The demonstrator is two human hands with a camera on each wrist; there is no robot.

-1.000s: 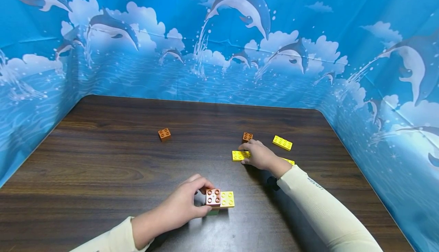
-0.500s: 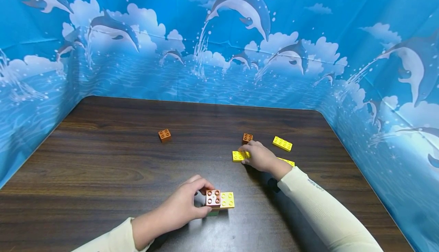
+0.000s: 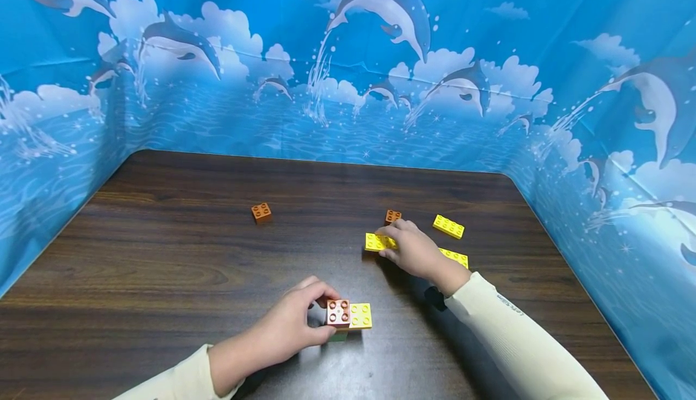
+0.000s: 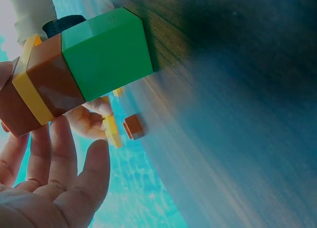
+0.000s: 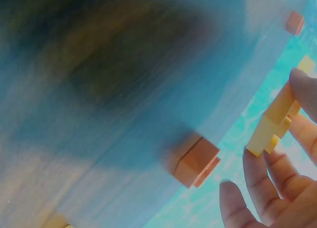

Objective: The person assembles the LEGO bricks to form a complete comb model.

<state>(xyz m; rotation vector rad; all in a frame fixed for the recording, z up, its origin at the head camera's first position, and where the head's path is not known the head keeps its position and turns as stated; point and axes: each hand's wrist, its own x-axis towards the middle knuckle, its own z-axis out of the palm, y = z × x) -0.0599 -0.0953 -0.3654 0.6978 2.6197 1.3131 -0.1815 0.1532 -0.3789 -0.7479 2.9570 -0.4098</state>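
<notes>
L hand pinched a stack of studded plastic bricks betw. thumb & fingers, nr side of dark wood-grain bench. Done, by the look of it: 4 pcs joined, bottom up: green block, brown brick, flat yellow brick jutting R, top brown brick. R hand pinched a flat yellow oblong brick, apparently clear of bench, well apart from stack; not yet joined. Also unattached: far-L orange-brown square brick, 2nd orange-brown brick just beyond R hand, far-R yellow oblong brick, last yellow brick by R wrist.

Hidden/unclear: R fingers covered one end of held pc; R wrist partly covered last yellow brick. Green mostly hidden in head view; couldn't tell if base touched bench. R-wrist view blurred.
</notes>
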